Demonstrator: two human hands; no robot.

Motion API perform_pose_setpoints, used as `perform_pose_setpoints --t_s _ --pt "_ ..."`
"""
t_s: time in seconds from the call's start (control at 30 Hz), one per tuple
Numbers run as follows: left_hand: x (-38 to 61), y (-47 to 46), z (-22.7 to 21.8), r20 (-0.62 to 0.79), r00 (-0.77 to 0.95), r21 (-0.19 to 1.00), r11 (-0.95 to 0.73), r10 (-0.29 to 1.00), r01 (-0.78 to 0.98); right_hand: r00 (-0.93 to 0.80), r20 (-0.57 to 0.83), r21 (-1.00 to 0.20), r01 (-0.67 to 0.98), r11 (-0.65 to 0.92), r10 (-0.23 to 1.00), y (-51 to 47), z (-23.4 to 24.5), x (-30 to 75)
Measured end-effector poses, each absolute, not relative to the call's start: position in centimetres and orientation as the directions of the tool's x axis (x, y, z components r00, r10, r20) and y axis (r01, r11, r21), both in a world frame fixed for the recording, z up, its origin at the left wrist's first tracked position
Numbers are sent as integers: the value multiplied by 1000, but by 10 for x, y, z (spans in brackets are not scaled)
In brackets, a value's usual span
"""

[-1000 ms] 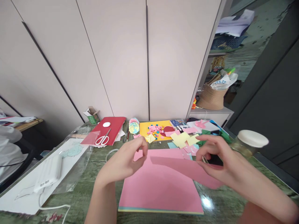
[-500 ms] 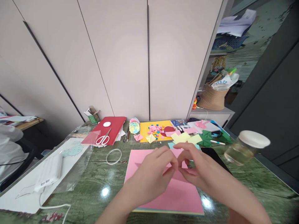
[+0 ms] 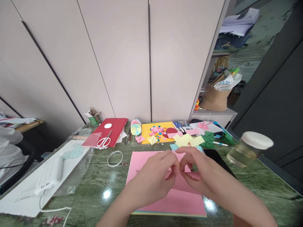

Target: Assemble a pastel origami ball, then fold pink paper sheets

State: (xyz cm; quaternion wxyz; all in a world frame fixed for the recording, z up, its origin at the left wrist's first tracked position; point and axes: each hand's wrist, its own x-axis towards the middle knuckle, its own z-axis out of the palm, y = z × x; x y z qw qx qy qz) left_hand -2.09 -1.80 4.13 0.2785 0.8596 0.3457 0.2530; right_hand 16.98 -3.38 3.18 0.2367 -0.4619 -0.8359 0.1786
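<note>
My left hand (image 3: 155, 179) and my right hand (image 3: 201, 175) meet over a stack of pink paper (image 3: 187, 201) near the table's front. Both hands pinch a folded pink sheet (image 3: 182, 184) where their fingertips come together. The sheet lies low over the stack, and most of it is hidden by my fingers. A black phone (image 3: 216, 159) lies just right of my right hand.
A glass jar with a white lid (image 3: 251, 148) stands at the right. Scissors (image 3: 104, 140) lie on a red folder (image 3: 112, 129); a clear tape ring (image 3: 115, 158) lies left of the stack. Coloured paper scraps (image 3: 187, 138) and a yellow sheet (image 3: 148, 129) crowd the back. A white power bank (image 3: 48, 175) lies left.
My hands, apart and holding the pink sheet stretched between them a second ago, have come together at the middle. The sheet is folded now, and the phone has come into view.
</note>
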Motion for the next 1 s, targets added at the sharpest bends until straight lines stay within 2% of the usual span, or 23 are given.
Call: perform_pose_setpoints --t_s 0.13,0.33,0.5,0.6,0.8,0.9,1.0 --pt "-21 -16 40 235 634 637 -609 737 472 -484 264 -490 678 548 834 -35 32 169" --pt "-20 -16 41 218 673 621 -632 707 464 -480 229 -483 699 527 847 -38 37 167" --pt "-22 -16 41 212 688 610 -644 694 462 -484 184 -506 699 505 855 -38 34 170" --pt "-26 -16 43 224 684 583 -658 694 477 -466 205 -516 696 500 861 -38 35 174" --pt "-45 -13 50 262 590 572 -616 763 542 -346 253 -563 707 428 904 -40 42 194" --pt "-55 -12 54 266 531 591 -571 805 569 -307 311 -536 725 433 899 -40 42 201" --pt "-56 -12 55 305 495 634 -562 813 532 -354 325 -496 725 477 877 -39 40 197"
